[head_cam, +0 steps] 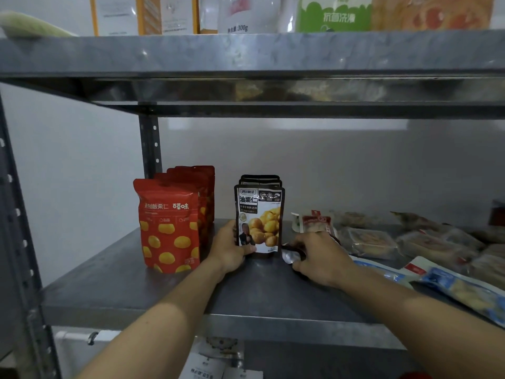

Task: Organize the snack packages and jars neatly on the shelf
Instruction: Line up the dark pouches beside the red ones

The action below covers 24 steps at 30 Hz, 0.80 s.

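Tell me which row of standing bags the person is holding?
The black chestnut bags: the left hand grips their front bag. The red bags stand untouched further left.

Two bare forearms come up from the lower edge of the view, one at each side, and end in the left hand (228, 248) and the right hand (321, 257). No sleeve, cuff or glove shows on either arm as far as the picture reaches; both are uncovered from wrist to the frame's edge. No watch, bracelet or ring can be made out on the wrists or on the fingers that show. The nails are too small and blurred to describe.
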Each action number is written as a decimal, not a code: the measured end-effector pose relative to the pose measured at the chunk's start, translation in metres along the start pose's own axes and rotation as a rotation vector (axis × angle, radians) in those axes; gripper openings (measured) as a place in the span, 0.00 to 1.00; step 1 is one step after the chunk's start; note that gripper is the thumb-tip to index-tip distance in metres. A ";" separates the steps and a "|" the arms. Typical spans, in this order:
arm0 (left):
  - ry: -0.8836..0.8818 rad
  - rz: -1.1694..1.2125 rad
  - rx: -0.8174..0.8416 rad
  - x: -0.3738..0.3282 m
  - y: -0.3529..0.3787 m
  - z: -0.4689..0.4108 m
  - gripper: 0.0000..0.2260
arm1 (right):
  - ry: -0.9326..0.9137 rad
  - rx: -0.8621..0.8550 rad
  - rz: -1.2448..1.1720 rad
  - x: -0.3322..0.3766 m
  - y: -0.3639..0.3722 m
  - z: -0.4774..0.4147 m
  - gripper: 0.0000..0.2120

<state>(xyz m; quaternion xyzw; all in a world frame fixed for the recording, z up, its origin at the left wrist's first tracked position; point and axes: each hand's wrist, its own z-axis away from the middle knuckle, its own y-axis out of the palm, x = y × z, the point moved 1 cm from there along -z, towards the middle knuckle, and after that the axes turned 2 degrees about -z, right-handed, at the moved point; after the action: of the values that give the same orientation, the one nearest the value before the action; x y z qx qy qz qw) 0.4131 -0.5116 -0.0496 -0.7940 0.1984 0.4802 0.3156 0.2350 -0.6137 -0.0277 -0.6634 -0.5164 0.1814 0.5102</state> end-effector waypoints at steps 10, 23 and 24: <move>-0.006 -0.057 0.005 -0.003 0.001 0.004 0.20 | -0.049 0.002 -0.074 -0.010 -0.012 0.019 0.16; -0.111 -0.342 -0.343 -0.013 0.000 0.025 0.23 | -0.028 0.000 -0.143 0.002 -0.017 0.038 0.18; -0.101 -0.367 -0.362 -0.017 0.000 0.030 0.17 | 0.025 -0.047 -0.146 0.001 -0.018 0.037 0.17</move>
<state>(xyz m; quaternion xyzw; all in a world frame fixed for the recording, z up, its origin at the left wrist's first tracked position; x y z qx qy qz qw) 0.3857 -0.4907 -0.0447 -0.8353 -0.0540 0.4817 0.2595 0.1982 -0.5954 -0.0274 -0.6380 -0.5612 0.1230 0.5127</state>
